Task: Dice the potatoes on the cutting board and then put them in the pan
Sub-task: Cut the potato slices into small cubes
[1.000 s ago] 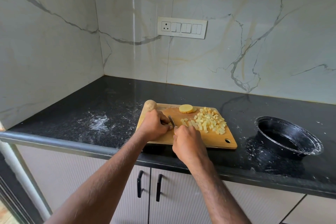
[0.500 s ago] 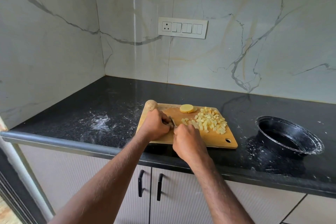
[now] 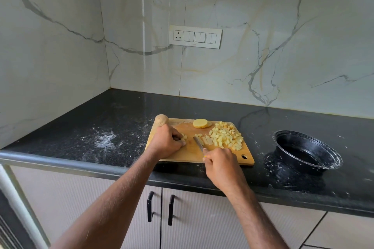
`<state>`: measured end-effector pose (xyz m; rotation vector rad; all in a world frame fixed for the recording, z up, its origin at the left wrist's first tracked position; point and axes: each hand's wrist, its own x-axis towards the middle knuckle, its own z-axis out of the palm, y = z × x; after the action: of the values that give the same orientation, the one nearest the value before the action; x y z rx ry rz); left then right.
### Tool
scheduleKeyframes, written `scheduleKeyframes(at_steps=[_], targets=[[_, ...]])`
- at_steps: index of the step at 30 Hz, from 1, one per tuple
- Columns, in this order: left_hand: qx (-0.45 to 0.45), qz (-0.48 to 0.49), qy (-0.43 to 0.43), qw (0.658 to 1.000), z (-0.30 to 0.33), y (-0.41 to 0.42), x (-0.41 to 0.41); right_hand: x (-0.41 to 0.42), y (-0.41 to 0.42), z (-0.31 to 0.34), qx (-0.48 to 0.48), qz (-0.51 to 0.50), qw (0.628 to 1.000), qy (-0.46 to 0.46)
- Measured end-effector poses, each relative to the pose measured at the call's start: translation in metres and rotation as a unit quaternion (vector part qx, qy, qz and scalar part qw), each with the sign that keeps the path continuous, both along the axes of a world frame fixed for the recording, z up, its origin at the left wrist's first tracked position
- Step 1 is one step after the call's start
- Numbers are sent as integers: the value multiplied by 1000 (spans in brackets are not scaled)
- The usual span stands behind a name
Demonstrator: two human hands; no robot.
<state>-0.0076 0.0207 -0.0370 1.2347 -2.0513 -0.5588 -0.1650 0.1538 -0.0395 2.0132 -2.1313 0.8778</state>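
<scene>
no text, label, brand or number can be read anywhere; the switch plate [image 3: 195, 36] on the wall bears a tiny mark too small to make out.

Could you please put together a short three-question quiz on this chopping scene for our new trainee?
1. True or false: the black pan already holds diced potato.
2. Which hand holds the knife? A) the left hand B) the right hand C) neither
3. Fill the gap: the whole unpeeled potato lies at the far ____ corner of the cutting board.

Key:
1. False. No potato shows in the pan; the pile of dice lies on the board, as does a round potato slice.
2. B. The left hand holds a few cut potato pieces in place.
3. Left.
</scene>
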Motion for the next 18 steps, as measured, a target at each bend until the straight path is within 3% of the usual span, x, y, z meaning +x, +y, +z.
scheduleKeyframes(at_steps=[10, 18], targets=[[16, 28, 11, 999, 1, -1, 2, 23, -32, 11, 0, 19, 999, 34], [15, 22, 10, 1000, -1, -5, 3, 19, -32, 6, -14, 2, 1000, 9]])
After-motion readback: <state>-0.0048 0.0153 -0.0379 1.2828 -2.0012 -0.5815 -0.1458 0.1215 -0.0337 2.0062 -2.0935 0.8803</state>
